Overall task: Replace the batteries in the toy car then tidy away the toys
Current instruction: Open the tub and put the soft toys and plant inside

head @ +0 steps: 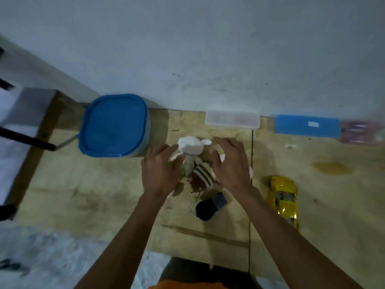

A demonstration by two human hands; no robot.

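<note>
Off at the left edge stands a dark metal frame [27,140], blurred, beside the wooden table [93,195]. On the table's far left corner, close to the wall, sits a tub with a blue lid [113,125], the lid on.

Just right of the tub, both hands are cupped round a small heap of soft toys [195,163]. The left hand [159,170] has its fingers curled against the heap's left side, touching a white plush rabbit [190,146] whose head points toward the wall and whose body runs back toward the person. The right hand [230,163] arches over the heap's right side, fingers bent down onto it; the grip looks like a gathering hold, though the fingertips are hidden in the toys. A striped brown-and-cream plush piece [205,174] shows between the two hands. Nearer the person, a dark blue toy [210,206] lies on the table, just clear of the heap.

Against the wall beyond the hands lies a clear lidded box [233,119], and further right a flat blue box [307,126].

The yellow toy car [284,198] lies on the table to the right of the right forearm, well apart from the hands. Its long axis runs from the wall side toward the person; which end is the front is too blurred to tell.
</note>
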